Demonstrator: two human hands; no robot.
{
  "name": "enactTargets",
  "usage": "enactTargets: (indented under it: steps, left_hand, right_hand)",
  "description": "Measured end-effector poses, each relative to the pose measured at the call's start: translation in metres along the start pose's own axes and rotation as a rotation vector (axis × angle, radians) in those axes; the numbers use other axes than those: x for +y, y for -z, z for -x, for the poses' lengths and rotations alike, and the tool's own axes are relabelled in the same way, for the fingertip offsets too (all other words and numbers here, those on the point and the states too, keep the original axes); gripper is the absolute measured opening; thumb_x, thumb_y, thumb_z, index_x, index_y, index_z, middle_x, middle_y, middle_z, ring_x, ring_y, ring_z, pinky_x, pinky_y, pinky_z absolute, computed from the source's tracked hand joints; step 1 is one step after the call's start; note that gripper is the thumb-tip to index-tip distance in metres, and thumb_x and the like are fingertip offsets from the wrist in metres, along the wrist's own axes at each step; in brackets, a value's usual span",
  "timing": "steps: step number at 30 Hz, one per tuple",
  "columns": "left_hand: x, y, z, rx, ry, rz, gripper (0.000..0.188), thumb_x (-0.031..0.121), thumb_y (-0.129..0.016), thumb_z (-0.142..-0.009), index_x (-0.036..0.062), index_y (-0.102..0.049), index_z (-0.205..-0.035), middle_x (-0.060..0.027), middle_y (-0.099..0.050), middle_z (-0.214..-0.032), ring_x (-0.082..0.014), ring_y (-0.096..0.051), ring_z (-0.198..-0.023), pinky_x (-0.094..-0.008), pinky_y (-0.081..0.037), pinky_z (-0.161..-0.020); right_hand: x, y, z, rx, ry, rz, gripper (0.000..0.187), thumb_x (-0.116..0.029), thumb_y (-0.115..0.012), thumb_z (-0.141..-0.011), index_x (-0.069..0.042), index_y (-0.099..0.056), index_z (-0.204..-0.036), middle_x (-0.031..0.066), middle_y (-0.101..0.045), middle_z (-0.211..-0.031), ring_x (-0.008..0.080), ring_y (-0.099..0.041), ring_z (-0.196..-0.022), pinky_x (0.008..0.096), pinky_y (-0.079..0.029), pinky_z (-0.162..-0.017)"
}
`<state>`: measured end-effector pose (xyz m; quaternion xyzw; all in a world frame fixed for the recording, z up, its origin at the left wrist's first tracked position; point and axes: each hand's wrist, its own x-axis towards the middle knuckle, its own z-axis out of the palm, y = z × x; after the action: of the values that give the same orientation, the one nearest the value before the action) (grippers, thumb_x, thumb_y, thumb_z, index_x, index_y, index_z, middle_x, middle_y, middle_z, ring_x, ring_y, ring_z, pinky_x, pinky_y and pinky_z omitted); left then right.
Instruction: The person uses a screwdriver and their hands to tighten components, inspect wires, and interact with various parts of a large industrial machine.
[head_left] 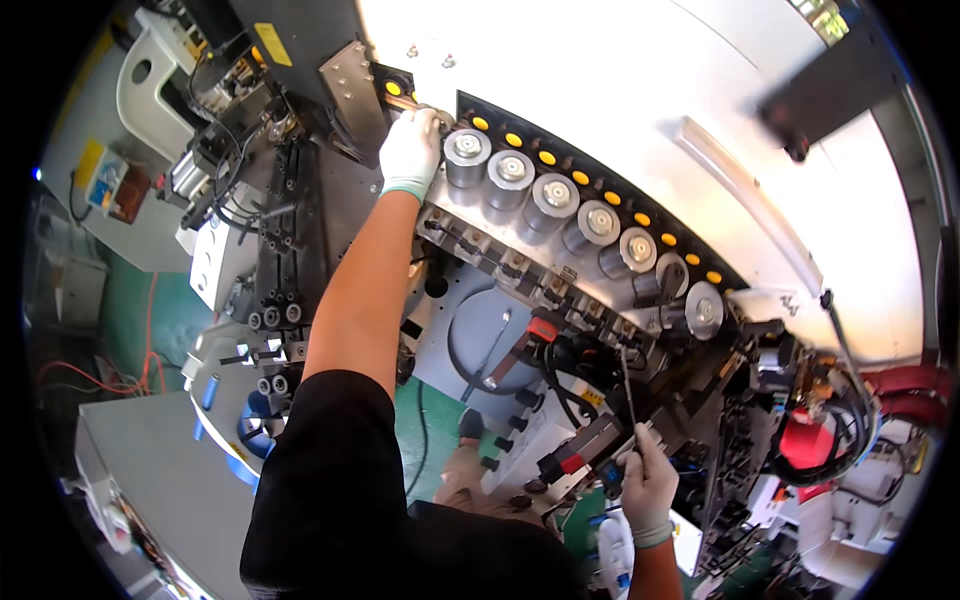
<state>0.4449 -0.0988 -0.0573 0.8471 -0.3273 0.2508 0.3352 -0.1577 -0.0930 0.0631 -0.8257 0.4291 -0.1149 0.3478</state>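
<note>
My left hand (410, 155), in a white glove, is at the far left end of a row of grey metal cylinders (553, 200). Its fingers curl over a part beside the first visible cylinder (467, 148); the hand mostly hides what they hold. A brownish bar (400, 102) shows just past the fingers. Lower right, my right hand (648, 482), also gloved, is closed round a slim dark metal rod (628, 385). The rod points up toward the machine's row of small black fittings (540, 285), below the cylinders. Whether its tip touches them I cannot tell.
Yellow round buttons (580, 177) line a black strip behind the cylinders. A hammer-like tool with a red head (543, 326) lies across the grey plate (440, 345). Machine blocks (280, 230) stand left; cables and red parts (805, 440) crowd the right. A grey cabinet (170, 470) is lower left.
</note>
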Motion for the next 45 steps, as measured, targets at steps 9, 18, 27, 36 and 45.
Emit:
enactTargets:
  steps: [9,18,27,36,45]
  left_hand:
    - [0.003,0.049,-0.06,-0.491,-0.528,-0.517,0.016,0.021,-0.058,-0.095,0.012,-0.07,-0.099,-0.0108,-0.072,-0.099,-0.0309,-0.073,-0.092,-0.0457,-0.059,-0.078]
    - [0.009,0.049,-0.066,-0.49,-0.696,-0.563,0.011,0.021,-0.067,-0.088,0.0121,-0.071,-0.093,-0.0084,-0.07,-0.095,-0.0279,-0.072,-0.09,-0.0437,-0.059,-0.076]
    - [-0.005,0.044,-0.067,-0.377,-0.727,-0.407,0.008,0.017,-0.069,-0.088,0.0109,-0.07,-0.092,-0.0091,-0.068,-0.091,-0.0305,-0.07,-0.087,-0.0438,-0.057,-0.076]
    - [-0.013,0.042,-0.06,-0.306,-0.584,-0.136,0.007,0.014,-0.069,-0.092,0.0091,-0.071,-0.096,-0.0122,-0.071,-0.094,-0.0341,-0.069,-0.089,-0.0447,-0.054,-0.081]
    - [0.027,0.046,-0.061,-0.514,-0.742,-0.476,0.014,0.018,-0.06,-0.094,0.0092,-0.068,-0.101,-0.0125,-0.072,-0.098,-0.0332,-0.072,-0.092,-0.0455,-0.058,-0.078]
  right_hand:
    - [-0.025,-0.025,-0.055,0.076,0.46,0.296,0.043,-0.005,-0.065,-0.086,-0.009,-0.067,-0.128,0.009,-0.063,-0.071,0.0335,-0.063,-0.061,0.0453,-0.046,-0.054]
    - [-0.018,-0.029,-0.081,0.047,0.441,0.241,0.052,-0.006,-0.073,-0.08,-0.008,-0.067,-0.131,0.0074,-0.063,-0.076,0.0308,-0.06,-0.06,0.0424,-0.045,-0.054]
    - [-0.02,-0.025,-0.085,0.023,0.427,0.21,0.05,-0.007,-0.075,-0.081,-0.007,-0.067,-0.13,0.0053,-0.065,-0.076,0.0271,-0.062,-0.06,0.0395,-0.046,-0.054]
    - [-0.018,-0.026,-0.086,0.022,0.402,0.212,0.049,-0.008,-0.074,-0.082,-0.008,-0.067,-0.131,0.0053,-0.066,-0.078,0.027,-0.062,-0.062,0.0392,-0.047,-0.056]
    - [-0.014,-0.026,-0.083,0.031,0.389,0.174,0.048,-0.009,-0.073,-0.083,-0.008,-0.067,-0.131,0.0055,-0.065,-0.076,0.0277,-0.062,-0.063,0.0395,-0.047,-0.057]
